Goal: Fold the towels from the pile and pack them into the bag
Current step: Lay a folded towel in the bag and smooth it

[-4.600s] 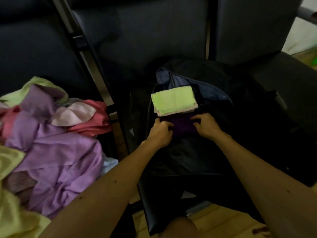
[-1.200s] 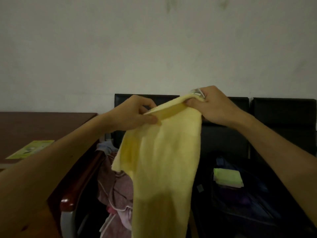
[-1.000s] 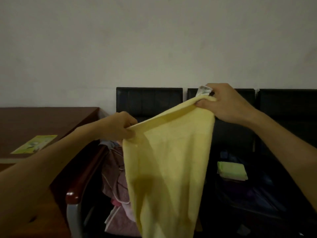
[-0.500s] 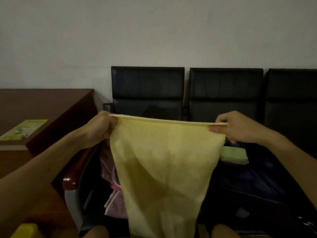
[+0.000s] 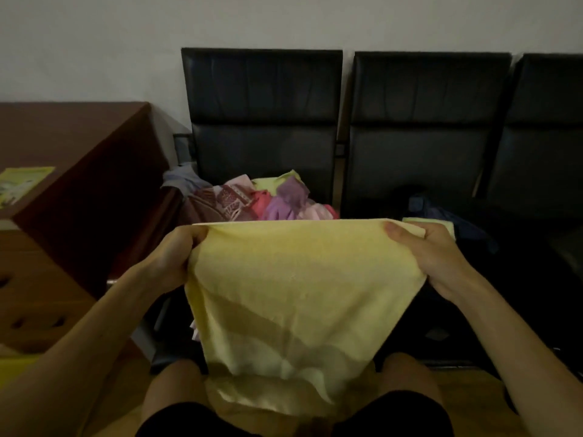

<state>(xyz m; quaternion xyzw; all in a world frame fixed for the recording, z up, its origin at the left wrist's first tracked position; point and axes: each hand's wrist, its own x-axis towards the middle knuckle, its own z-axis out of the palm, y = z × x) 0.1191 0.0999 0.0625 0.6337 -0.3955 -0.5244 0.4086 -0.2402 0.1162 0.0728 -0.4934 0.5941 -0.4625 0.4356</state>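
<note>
Holds a yellow towel [image 5: 293,294] spread out in front of the body, top edge pulled level and taut. Clamps its upper left corner in the left grip [image 5: 176,257], fingers curled round bunched cloth. Pinches the upper right corner in the right grip [image 5: 432,257], thumb on the near face, fingers behind. Lets the rest hang down between the bare knees, narrowing toward the bottom, lower end reaching the lap beside the black shorts [image 5: 394,417].

Past the top edge, takes in the pile of towels [image 5: 262,200] on the left seat of a row of black chairs [image 5: 262,89]: pink, purple, pale green and a patterned maroon piece, all crumpled. Shows the dark bag [image 5: 470,231] on the middle seat, just beyond the right grip, with a folded light green towel [image 5: 449,229] at its opening, partly hidden by that hand. To the left, takes in a brown tabletop [image 5: 72,143] with a yellow-green leaflet [image 5: 22,181] lying on it, and a cardboard box [image 5: 34,294] nearer and lower.
</note>
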